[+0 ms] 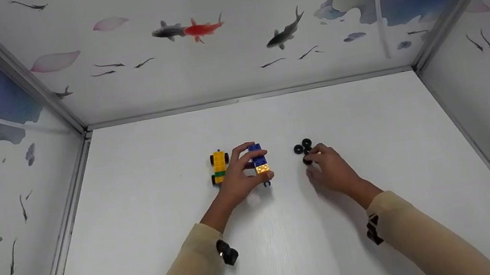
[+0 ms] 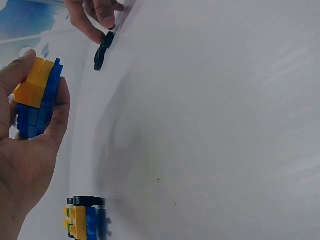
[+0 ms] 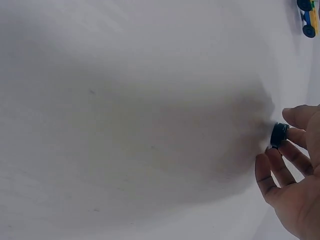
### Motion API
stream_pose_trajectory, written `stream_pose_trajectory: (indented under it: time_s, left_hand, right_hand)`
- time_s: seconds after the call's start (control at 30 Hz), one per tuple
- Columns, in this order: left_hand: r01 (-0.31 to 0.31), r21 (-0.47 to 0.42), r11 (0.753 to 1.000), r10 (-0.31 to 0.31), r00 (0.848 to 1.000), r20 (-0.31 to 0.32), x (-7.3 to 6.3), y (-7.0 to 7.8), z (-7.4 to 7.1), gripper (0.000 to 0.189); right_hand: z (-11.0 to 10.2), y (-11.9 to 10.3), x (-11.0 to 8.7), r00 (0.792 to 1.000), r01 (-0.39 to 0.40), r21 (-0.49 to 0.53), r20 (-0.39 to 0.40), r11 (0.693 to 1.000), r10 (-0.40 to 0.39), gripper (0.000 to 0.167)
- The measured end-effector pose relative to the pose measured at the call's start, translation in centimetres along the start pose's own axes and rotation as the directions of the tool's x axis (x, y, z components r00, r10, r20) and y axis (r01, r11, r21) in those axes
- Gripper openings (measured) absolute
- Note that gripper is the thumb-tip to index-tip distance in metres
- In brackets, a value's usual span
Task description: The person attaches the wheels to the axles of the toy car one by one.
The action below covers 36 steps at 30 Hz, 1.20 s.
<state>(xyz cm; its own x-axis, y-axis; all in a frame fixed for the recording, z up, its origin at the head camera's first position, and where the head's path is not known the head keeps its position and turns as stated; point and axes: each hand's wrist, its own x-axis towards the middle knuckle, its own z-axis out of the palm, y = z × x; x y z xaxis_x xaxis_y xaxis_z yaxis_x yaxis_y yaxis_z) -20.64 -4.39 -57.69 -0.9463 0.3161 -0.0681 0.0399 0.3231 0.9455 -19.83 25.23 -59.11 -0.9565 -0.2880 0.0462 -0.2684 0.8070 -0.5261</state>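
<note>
My left hand (image 1: 237,180) holds a small block of joined toy bricks (image 1: 258,157), blue at one end and yellow at the other, raised above the table. In the left wrist view the thumb lies along the yellow bricks (image 2: 37,82) and the fingers wrap the far blue side. My right hand (image 1: 335,170) is at a cluster of small black toy wheels (image 1: 298,149) lying on the table. Its fingertips touch the nearest wheel (image 3: 279,134), while the thumb stands apart from it in the right wrist view.
Beside my left hand stands a yellow toy car (image 1: 219,163) with a green strip and black wheels; the hand partly covers it. The white table (image 1: 154,248) is enclosed by panels (image 1: 234,66) printed with fish and petals.
</note>
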Motion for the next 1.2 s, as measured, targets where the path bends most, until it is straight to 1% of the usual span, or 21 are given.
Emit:
stream_pose_trajectory:
  time_s: [0.1,0.3,0.43,0.57,0.7,0.83,0.97,1.03,1.1,1.2]
  left_hand:
    - [-0.012,0.001,1.000,0.012,1.000,0.009,-0.2,0.0,0.0,0.050]
    - [-0.003,0.018,1.000,0.002,0.999,0.043,-0.6,0.0,0.0,0.051]
    - [-0.009,-0.021,1.000,0.010,0.998,0.067,-0.7,-0.2,0.0,0.049]
    - [-0.024,-0.065,0.998,0.029,0.997,0.076,-0.7,-0.3,0.0,0.047]
    - [-0.032,-0.102,0.994,0.040,0.996,0.078,-0.8,-0.3,0.0,0.048]
    - [-0.029,-0.125,0.992,0.038,0.997,0.072,-0.9,-0.2,0.0,0.049]
    - [-0.043,-0.144,0.989,0.053,0.997,0.063,-1.1,-0.2,0.0,0.051]
    - [-0.051,-0.159,0.986,0.061,0.996,0.063,-1.1,-0.1,0.0,0.056]
    - [-0.044,-0.170,0.984,0.055,0.996,0.065,-1.2,-0.1,0.0,0.065]
    - [0.009,-0.174,0.985,0.003,0.998,0.065,-1.4,0.0,0.0,0.080]
  right_hand:
    - [0.2,0.0,0.0,1.000,-0.010,-0.014,0.000,1.000,0.010,0.030]
    - [0.2,-0.1,0.1,1.000,-0.015,-0.029,-0.009,0.999,0.015,0.020]
    - [0.2,-0.3,0.2,0.999,-0.033,-0.008,-0.012,0.999,0.033,0.014]
    - [0.1,-0.3,0.1,0.999,-0.050,0.019,-0.005,0.999,0.050,0.008]
    - [0.0,-0.4,0.0,0.999,-0.048,0.032,-0.013,0.998,0.049,0.008]
    - [-0.3,-0.4,-0.2,0.998,-0.041,0.063,-0.046,0.997,0.044,0.011]
    - [-0.4,-0.3,-0.2,0.996,-0.041,0.092,-0.070,0.995,0.048,0.014]
    - [-0.5,-0.4,-0.2,0.996,-0.043,0.105,-0.076,0.993,0.052,0.015]
    - [-0.5,-0.4,-0.2,0.995,-0.039,0.117,-0.082,0.992,0.049,0.015]
    - [-0.5,-0.5,-0.2,0.995,-0.026,0.130,-0.092,0.991,0.038,0.016]
